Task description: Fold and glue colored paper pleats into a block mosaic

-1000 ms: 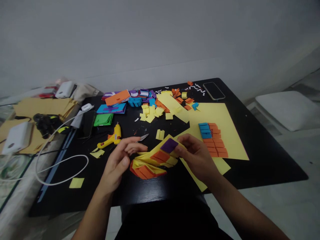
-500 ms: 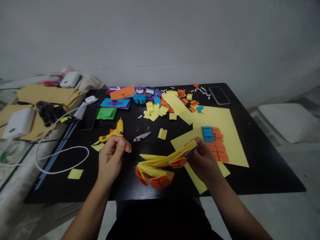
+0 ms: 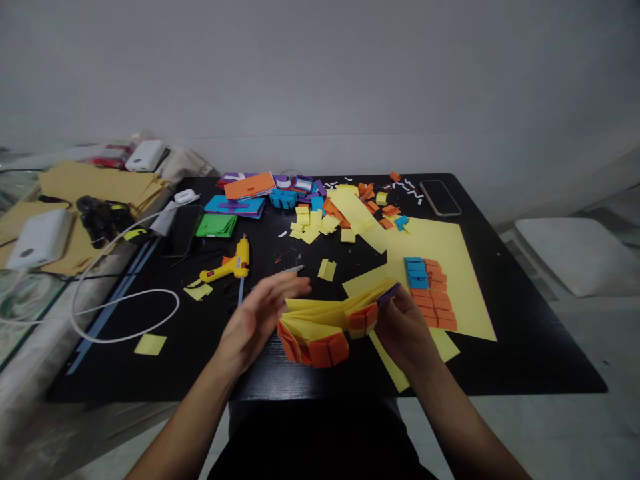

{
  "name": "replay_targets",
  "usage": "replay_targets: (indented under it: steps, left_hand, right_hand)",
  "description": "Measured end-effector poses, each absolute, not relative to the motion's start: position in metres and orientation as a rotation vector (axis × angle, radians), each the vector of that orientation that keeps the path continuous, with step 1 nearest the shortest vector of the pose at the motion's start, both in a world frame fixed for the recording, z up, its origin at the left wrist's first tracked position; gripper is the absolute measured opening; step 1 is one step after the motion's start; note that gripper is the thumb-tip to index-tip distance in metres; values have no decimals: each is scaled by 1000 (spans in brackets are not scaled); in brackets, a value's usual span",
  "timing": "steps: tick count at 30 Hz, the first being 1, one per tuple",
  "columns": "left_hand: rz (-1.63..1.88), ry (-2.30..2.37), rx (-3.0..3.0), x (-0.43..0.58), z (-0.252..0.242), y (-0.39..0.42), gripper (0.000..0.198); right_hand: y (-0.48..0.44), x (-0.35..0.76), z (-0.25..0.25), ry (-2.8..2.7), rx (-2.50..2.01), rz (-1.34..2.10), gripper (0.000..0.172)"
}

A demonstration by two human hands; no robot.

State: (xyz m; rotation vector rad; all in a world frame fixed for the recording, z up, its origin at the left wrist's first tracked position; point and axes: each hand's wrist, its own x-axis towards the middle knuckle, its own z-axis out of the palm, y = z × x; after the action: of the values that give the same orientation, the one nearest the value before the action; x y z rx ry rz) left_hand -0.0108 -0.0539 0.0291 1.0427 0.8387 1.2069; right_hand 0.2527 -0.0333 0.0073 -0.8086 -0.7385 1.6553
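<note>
Paper stack (image 3: 320,327) of yellow sheets, fanned open, with orange flaps along its near edges and a purple piece (image 3: 389,293) at its right tip. Sits low over the front middle of the black bench (image 3: 525,333); cannot tell whether its left end rests on the surface. Pinched at the right end by right hand (image 3: 407,330), fingers closed round the sheets. Left hand (image 3: 260,317) flat and released, fingers spread, just beside the left end of the paper stack; blurred, so contact cannot be told. Just beyond the left fingertips, scissors (image 3: 293,269), partly hidden. Left of those, yellow glue gun (image 3: 227,267) lying on its side. Right of the stack, large yellow sheet (image 3: 450,247) carrying rows of blue and orange tabs (image 3: 427,290). Farther back, heap of coloured scraps (image 3: 310,207) and dark phone (image 3: 440,198) near the far right corner. Off to the left, white cable (image 3: 125,313) looping across the bench, small yellow square (image 3: 150,344) just below the loop.
</note>
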Motion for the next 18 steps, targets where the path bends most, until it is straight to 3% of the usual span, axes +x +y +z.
replay_targets:
  steps: [2,7,10,14,18]
  left_hand:
    - [1107,846,1072,-5,30,-60,92]
    - [1178,1266,1116,9,28,-65,43]
    - [1147,1376,1109,14,22,-66,44]
    - [1112,1433,1115,17,8,-70,47]
    - [1078,1479,1246,17,-4,-73,53]
  right_hand:
    - [-35,250,10,-732,-818,1663,32]
    - [-42,250,17,-849,-922,1630,35]
    - [-47,254,21,-1050,-1061,1562,41]
    - [-50,252,20,-1321,-1223,1452,64]
    - [-49,245,8,-1499,-1436,1197,57]
